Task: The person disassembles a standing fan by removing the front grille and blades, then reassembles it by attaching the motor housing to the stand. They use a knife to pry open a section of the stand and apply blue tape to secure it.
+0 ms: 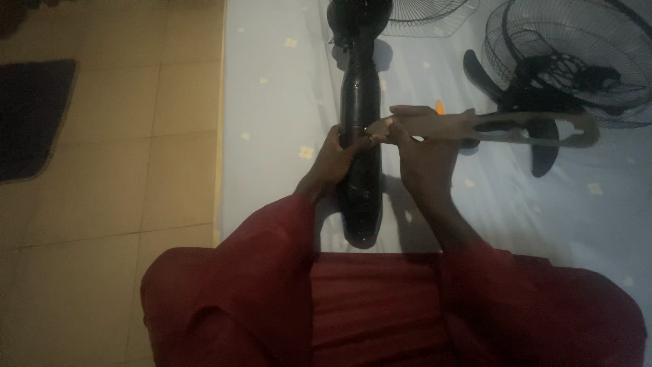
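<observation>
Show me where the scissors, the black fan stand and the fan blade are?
scissors (489,128): head view, on the long blades.
black fan stand (360,102): head view, on its upper column.
fan blade (543,153): head view, on the lower black blade.

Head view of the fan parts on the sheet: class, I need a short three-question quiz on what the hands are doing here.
1. True or false: the left hand grips the black fan column.
2. Which tool does the right hand hold? A pliers B hammer C brush
3. Fill in: the wire fan guard lies on the pale ____.

Key: 1 true; 2 A, the pliers, tips at the column; 3 sheet.
</observation>
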